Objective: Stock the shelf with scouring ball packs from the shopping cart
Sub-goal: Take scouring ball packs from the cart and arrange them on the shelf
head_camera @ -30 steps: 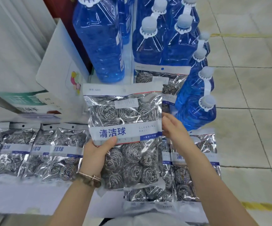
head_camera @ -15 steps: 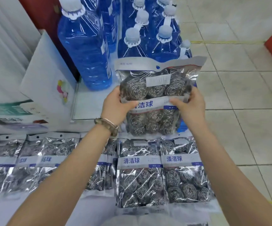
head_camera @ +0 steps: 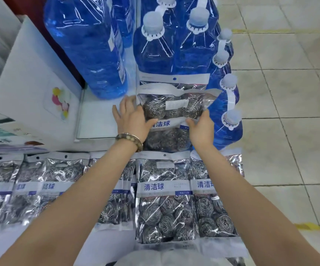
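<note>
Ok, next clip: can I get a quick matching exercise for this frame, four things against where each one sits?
Things:
1. scouring ball pack gripped by the right hand
2. bead bracelet
3. white box
4. blue bottles

Places:
A. on the left wrist
B. at the left, coloured dots on its side
C. standing behind and to the right of the gripped pack
D. lying over another pack at the back

Pairs: 1-D, 2-A, 3-B, 4-C

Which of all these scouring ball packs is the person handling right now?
The pack on the upper level, before the blue bottles, with left hand and right hand on its sides. The lower-row packs lie untouched.
</note>
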Motion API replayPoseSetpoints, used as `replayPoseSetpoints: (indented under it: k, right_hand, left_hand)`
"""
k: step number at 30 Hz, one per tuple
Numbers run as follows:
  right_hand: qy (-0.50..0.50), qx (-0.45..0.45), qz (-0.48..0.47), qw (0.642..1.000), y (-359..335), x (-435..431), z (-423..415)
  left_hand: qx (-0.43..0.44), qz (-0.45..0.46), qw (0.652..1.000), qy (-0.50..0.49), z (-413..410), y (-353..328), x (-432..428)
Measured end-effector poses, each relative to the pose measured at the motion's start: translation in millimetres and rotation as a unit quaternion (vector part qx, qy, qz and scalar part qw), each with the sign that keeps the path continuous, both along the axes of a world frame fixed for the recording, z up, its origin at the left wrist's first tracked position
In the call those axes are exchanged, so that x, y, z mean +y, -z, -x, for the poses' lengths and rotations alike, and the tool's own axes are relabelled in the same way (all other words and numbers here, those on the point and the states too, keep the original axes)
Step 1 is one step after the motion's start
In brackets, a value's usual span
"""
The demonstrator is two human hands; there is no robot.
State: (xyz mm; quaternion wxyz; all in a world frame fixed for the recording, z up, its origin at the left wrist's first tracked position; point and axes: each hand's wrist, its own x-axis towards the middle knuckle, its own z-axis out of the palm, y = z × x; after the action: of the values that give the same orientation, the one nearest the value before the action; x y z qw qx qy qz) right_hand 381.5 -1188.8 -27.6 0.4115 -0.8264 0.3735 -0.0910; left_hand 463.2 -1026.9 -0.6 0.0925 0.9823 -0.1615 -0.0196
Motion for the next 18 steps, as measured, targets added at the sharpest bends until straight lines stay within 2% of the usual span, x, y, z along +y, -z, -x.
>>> replayPoseSetpoints:
  k: [6, 14, 18]
  right_hand:
    - [-0.01, 0.063, 0.022, 0.998, 9.0, 0.2, -18.7]
    - [0.002, 0.08, -0.004, 0.997, 24.7, 3.8, -17.1]
    - [0.005, 0.035, -0.042, 0.999, 24.9, 4.4, -11.2]
  left_hand:
    - [0.027, -0.053, 0.998, -0.003, -10.3, 3.2, -8.3]
    - [-0.002, 0.093, 0.995, -0.039, -10.4, 4.7, -5.5]
    - [-0.016, 0.097, 0.995, -0.027, -9.2, 4.1, -4.9]
